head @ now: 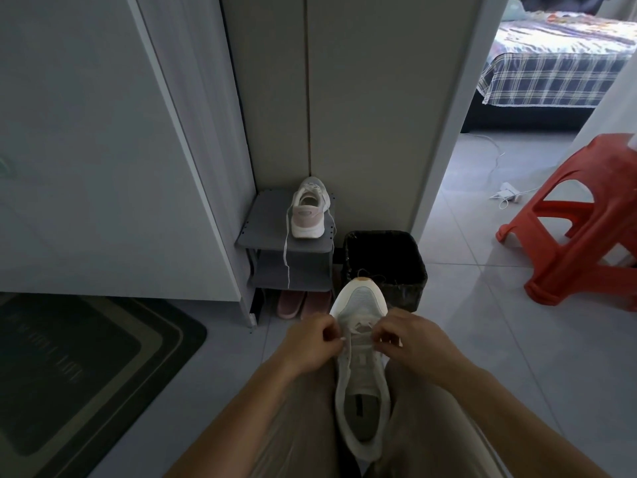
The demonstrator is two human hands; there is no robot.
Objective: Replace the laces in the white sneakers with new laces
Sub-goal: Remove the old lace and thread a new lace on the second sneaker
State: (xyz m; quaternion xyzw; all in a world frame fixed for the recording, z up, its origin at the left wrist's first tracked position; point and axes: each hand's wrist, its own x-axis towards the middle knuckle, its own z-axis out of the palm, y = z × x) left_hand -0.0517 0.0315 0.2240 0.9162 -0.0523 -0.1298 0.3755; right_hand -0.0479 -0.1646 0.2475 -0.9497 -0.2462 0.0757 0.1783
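Your fingertips (339, 340) on both sides are pinched in close over the lowest eyelets of the white mesh sneaker (362, 374) that lies between your knees, toe pointing away from you. Your left hand (312, 343) is curled nearly closed with a small pale tip showing at its fingers, probably a lace end; your right hand (412, 339) is curled the same way over the opposite row, and you cannot tell from here exactly what it holds. A thin white lace (360, 327) crosses only near the toe, so judge this shoe as barely begun, with most eyelets above it bare.

The second white sneaker with a pink heel (310, 208) stands on the top of the grey shoe rack (262, 222), heel toward you, one loose white lace (286, 257) hanging down over the shelf edge; whether that lace is old or new cannot be told.

The black-lined waste bin (410, 267) sits just beyond the toe of your shoe, and a thin dark cord, possibly a discarded lace, lies at its near rim; the rest of its inside is too dark to read
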